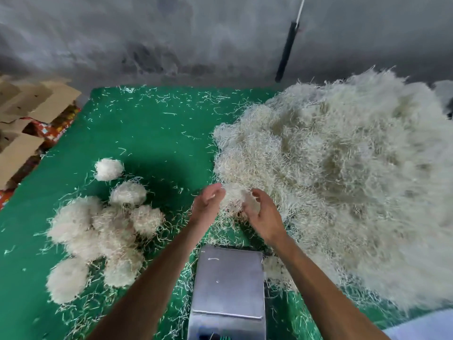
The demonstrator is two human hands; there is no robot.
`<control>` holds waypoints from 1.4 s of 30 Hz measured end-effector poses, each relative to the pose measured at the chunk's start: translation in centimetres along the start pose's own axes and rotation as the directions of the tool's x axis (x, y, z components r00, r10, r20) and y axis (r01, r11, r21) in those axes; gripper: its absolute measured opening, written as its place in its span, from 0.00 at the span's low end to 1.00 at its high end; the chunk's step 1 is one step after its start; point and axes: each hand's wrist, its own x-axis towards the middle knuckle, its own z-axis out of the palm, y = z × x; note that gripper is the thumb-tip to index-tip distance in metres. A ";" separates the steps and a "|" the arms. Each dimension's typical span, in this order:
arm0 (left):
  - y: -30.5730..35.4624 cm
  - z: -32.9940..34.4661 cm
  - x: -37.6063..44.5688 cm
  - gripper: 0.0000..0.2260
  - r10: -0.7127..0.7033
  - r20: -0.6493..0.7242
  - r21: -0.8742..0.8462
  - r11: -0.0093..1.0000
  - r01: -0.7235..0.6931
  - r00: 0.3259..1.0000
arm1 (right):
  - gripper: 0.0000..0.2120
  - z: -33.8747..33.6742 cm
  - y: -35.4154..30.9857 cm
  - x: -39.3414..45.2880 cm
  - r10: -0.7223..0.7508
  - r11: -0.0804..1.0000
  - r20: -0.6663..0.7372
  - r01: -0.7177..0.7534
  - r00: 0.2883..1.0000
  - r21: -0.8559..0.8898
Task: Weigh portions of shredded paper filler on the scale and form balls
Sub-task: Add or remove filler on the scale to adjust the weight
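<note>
Midway across a green table [152, 133], a person's two bare hands are cupping a loose clump of shredded paper filler [234, 197] between them. The left hand [207, 204] is pressing against the clump's left side with fingers gently curved, while the right hand [263, 214] is curling around its right side. The clump is sitting at the near edge of a large heap of filler [343, 180] that is spreading over the table's right half. Just below the hands, nearer the person, a metal scale [229, 280] is standing with only a strand or two lying on its platform. To the left, well apart from the hands, finished balls [103, 231] are lying clustered together. Cardboard boxes [27, 119] are sitting beyond the table's left edge.
</note>
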 end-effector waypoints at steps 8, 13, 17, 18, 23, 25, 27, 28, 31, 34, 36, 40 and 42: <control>-4.5 3.6 8.5 0.32 -0.260 -0.199 0.333 0.889 0.314 0.945 | 0.26 4.2 3.9 8.9 0.129 0.991 0.184 -0.122 0.974 -0.048; -5.2 4.3 10.2 0.31 -0.395 -0.052 0.015 0.918 0.396 0.917 | 0.26 8.4 2.8 9.4 0.052 0.997 0.243 -0.065 0.969 0.047; -5.7 1.1 9.4 0.17 -0.533 -0.129 -0.264 0.831 0.489 0.836 | 0.18 8.8 1.3 8.4 -0.036 0.950 0.315 -0.066 0.948 0.306; -5.5 -0.3 8.8 0.19 -0.562 -0.164 -0.317 0.808 0.497 0.810 | 0.17 8.3 0.9 8.4 -0.044 0.946 0.280 -0.050 0.959 0.319; -3.3 -6.1 4.5 0.13 -0.504 -0.130 -0.487 0.783 0.388 0.854 | 0.25 5.3 0.6 7.6 -0.160 0.955 -0.015 0.151 0.987 -0.257; -2.2 -7.1 2.8 0.11 -0.537 -0.084 -0.552 0.726 0.410 0.839 | 0.36 4.9 1.6 6.0 -0.018 0.847 0.116 0.077 0.993 -0.526; -1.8 -7.2 1.5 0.10 -0.541 -0.099 -0.493 0.756 0.431 0.835 | 0.40 4.9 3.1 4.1 0.180 0.720 0.171 -0.012 0.969 -0.694; -1.5 -7.0 0.7 0.10 -0.537 -0.123 -0.458 0.777 0.432 0.834 | 0.39 4.9 3.7 3.1 0.258 0.680 0.167 -0.056 0.952 -0.731; -1.0 -5.9 -1.1 0.18 -0.582 -0.089 -0.433 0.753 0.495 0.808 | 0.29 4.5 4.5 0.6 0.343 0.690 0.165 -0.129 0.925 -0.712; -1.3 -5.8 -3.0 0.22 -0.524 -0.047 -0.477 0.760 0.441 0.851 | 0.15 3.8 4.1 -0.7 0.298 0.813 0.134 -0.178 0.945 -0.554; -1.4 -6.1 -4.2 0.19 -0.427 -0.067 -0.454 0.818 0.354 0.902 | 0.15 2.9 2.0 -1.0 0.260 0.897 0.125 -0.192 0.957 -0.397; 0.7 -5.7 -6.3 0.27 -0.474 -0.158 -0.221 0.872 0.437 0.866 | 0.32 1.8 -5.0 -2.1 0.088 0.994 0.122 -0.096 0.989 0.060; 2.1 -5.9 -7.9 0.31 -0.493 -0.080 -0.310 0.838 0.448 0.867 | 0.33 1.7 -8.5 -3.0 0.011 0.957 0.098 -0.039 0.995 0.287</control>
